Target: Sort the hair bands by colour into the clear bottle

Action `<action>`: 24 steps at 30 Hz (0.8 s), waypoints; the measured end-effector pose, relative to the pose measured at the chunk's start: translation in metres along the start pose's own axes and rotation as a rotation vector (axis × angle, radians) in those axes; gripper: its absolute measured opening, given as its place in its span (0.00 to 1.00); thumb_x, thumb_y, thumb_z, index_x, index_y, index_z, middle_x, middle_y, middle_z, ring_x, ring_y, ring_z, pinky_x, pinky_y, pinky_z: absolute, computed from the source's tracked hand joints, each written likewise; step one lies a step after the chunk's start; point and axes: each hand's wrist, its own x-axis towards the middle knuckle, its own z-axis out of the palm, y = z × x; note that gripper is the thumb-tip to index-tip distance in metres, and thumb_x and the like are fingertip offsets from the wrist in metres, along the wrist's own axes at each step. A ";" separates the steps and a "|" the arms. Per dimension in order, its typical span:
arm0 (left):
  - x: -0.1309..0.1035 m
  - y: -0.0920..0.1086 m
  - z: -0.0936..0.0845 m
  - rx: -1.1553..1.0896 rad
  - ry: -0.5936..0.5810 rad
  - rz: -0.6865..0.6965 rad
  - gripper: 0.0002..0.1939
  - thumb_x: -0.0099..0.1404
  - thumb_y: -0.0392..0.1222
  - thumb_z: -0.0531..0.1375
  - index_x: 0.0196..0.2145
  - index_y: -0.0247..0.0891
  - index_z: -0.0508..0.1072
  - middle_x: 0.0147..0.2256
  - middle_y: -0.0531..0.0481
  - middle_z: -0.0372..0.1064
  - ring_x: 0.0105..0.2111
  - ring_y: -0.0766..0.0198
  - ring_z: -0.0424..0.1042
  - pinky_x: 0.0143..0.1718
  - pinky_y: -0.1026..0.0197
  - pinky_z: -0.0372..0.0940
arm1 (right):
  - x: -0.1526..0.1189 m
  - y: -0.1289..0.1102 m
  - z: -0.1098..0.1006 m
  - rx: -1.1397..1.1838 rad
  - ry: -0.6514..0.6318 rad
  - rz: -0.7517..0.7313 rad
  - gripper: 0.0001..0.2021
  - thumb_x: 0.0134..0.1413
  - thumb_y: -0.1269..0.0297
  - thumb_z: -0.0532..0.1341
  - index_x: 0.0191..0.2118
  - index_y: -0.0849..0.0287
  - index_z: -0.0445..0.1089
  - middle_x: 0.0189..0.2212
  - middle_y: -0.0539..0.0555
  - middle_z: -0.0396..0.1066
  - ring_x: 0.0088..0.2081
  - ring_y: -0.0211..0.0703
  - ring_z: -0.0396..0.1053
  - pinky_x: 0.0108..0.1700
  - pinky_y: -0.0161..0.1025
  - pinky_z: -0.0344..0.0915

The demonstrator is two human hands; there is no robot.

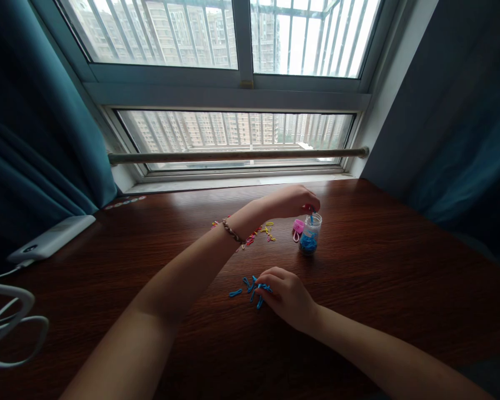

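Note:
My left hand (299,201) reaches across to the mouth of a clear jar (315,223), its fingers closed on a small blue piece (312,217) at the opening. Several blue pieces (308,243) lie inside the jar. Just left of the jar is a pink cap (299,225) with a loop. Nearer to me, my right hand (284,294) is on a small pile of blue loops (249,285), fingertips pinched together on one of them. Beneath and beside my left forearm lie yellow, pink and red loops (270,230), partly hidden by it.
The brown wooden table (379,266) meets a window with a horizontal rail (233,156). On the left are a white power bank (52,239), a looped white cable (14,289) and a blue curtain (45,111). A small patterned strip (125,202) lies at the back left.

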 end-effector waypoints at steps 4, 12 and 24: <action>-0.001 -0.002 0.001 0.005 0.012 -0.019 0.09 0.58 0.31 0.55 0.34 0.36 0.74 0.28 0.50 0.72 0.28 0.69 0.69 0.32 0.68 0.58 | 0.000 -0.001 -0.001 -0.003 -0.013 -0.003 0.07 0.53 0.67 0.55 0.37 0.56 0.68 0.33 0.53 0.69 0.36 0.39 0.67 0.40 0.36 0.64; 0.000 0.004 -0.003 -0.031 0.042 0.043 0.08 0.59 0.31 0.55 0.31 0.34 0.74 0.33 0.48 0.70 0.31 0.69 0.68 0.34 0.68 0.59 | 0.002 -0.001 0.000 -0.001 -0.023 -0.011 0.06 0.54 0.67 0.55 0.36 0.57 0.68 0.33 0.54 0.69 0.35 0.38 0.66 0.39 0.35 0.64; -0.008 0.000 0.004 -0.091 0.081 0.029 0.07 0.60 0.37 0.56 0.34 0.36 0.74 0.37 0.46 0.70 0.37 0.66 0.68 0.40 0.65 0.61 | 0.002 0.003 -0.002 -0.051 -0.006 -0.015 0.07 0.54 0.68 0.54 0.37 0.58 0.67 0.33 0.54 0.69 0.36 0.38 0.66 0.39 0.34 0.64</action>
